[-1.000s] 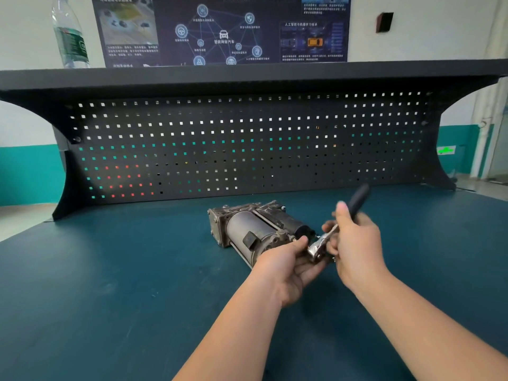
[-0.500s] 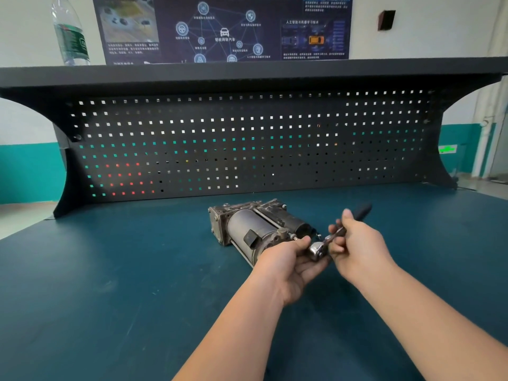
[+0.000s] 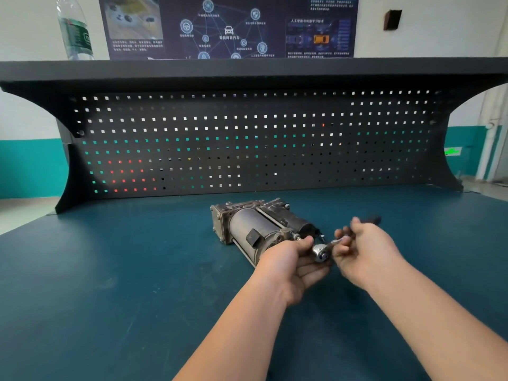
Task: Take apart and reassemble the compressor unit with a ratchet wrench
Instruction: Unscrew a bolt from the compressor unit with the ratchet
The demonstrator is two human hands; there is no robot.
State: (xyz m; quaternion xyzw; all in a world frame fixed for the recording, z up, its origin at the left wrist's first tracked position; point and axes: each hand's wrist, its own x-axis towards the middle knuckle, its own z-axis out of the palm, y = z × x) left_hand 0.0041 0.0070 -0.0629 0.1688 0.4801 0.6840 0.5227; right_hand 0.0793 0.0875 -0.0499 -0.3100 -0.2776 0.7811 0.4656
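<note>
- Two grey metal cylinders lay side by side to make up the compressor [image 3: 255, 229], with a square end block at its far-left end and thin rods along its length; it was scuffed and dull.
- It rested on the blue-green workbench [image 3: 123, 270], in front of the black pegboard [image 3: 247, 144], near the bench's middle.
- Its long axis ran diagonally, the block end pointing toward the pegboard and left, the other end toward the person and right.
- At that near end the left hand [image 3: 288, 259] was cupped, fingers curled round the shiny head of the ratchet wrench [image 3: 323, 253], thumb touching the compressor's end.
- Just right of the compressor, the right hand [image 3: 362, 246] held the wrench's shaft in curled fingers; the black grip stuck out past them, blurred.
- Compared with a second before, the wrench handle had swung down from steeply raised to nearly level, pointing right; the compressor had not moved.
- A plastic bottle [image 3: 74, 28] stood on the shelf above the pegboard, at left.
</note>
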